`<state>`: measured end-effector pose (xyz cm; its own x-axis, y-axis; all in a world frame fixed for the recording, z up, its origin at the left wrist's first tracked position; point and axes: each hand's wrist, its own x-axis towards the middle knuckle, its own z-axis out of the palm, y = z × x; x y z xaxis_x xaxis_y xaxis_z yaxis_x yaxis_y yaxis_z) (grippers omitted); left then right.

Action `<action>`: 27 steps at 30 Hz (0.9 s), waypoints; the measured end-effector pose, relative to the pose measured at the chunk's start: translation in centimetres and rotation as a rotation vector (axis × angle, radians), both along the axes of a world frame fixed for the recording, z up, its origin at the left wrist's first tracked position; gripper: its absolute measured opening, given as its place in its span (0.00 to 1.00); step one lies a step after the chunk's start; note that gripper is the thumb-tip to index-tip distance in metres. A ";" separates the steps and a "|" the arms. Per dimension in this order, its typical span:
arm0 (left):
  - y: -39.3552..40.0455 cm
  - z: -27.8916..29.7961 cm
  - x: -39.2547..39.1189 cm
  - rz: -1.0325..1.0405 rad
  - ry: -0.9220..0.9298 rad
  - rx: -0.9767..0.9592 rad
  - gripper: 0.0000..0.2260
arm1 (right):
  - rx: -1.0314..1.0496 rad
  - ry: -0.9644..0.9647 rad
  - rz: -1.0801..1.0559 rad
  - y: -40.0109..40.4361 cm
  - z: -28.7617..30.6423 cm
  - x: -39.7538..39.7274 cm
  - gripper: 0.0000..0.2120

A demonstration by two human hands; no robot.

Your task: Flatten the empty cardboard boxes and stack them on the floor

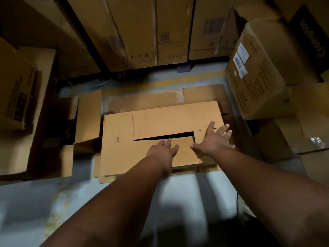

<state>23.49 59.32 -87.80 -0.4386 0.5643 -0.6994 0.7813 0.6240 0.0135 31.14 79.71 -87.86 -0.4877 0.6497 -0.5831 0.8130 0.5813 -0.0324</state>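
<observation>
Palms down, a person leans over a flattened cardboard box (160,136) lying on top of a low pile of flattened cardboard (201,94) on the grey floor (85,193). The left hand (164,149) and right hand (214,138) both lie open, fingers spread and grasping nothing, apparently pressing the flaps level so the sheet settles squarely; a dark slit between two flaps shows it is not fully flat. At least two sheets lie beneath it, though the exact count cannot be told. One open box (83,120) waits at left, and upright cartons (142,32) line the back.
</observation>
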 end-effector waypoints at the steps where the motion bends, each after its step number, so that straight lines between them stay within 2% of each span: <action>1: 0.4 0.0 -0.4 0.004 -0.005 -0.018 0.55 | 0.007 -0.005 0.004 -0.1 -0.2 0.0 0.70; 5: 1.6 -0.1 -1.6 0.016 -0.013 -0.077 0.64 | -0.039 0.048 0.032 0.8 0.3 0.2 0.67; 9: 1.6 0.4 -2.0 -0.039 0.089 -0.035 0.68 | -0.226 0.194 0.017 4.2 1.5 1.0 0.64; 12: 1.2 0.8 -1.6 -0.057 0.155 0.018 0.69 | -0.435 0.339 -0.041 6.2 3.4 2.3 0.61; 15: 1.0 1.5 -1.0 -0.047 0.222 0.063 0.66 | -0.552 0.440 -0.129 7.2 4.6 3.6 0.56; 18: 1.0 2.5 -0.4 -0.055 0.298 0.110 0.63 | -0.593 0.529 -0.249 7.9 5.6 4.6 0.46; 22: 1.0 4.2 0.4 -0.070 0.412 0.157 0.66 | -0.627 0.662 -0.394 9.6 6.1 5.7 0.28; 25: 0.8 5.2 1.2 -0.092 0.487 0.167 0.65 | -0.561 0.688 -0.408 10.7 6.2 6.2 0.15; 27: 0.8 5.8 1.8 -0.098 0.518 0.169 0.64 | -0.476 0.690 -0.374 10.7 6.7 6.5 0.15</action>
<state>25.25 60.11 -81.97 -0.6410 0.7054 -0.3025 0.7668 0.5706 -0.2941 37.63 90.44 -81.15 -0.6334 0.6008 -0.4876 0.6572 0.0850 -0.7489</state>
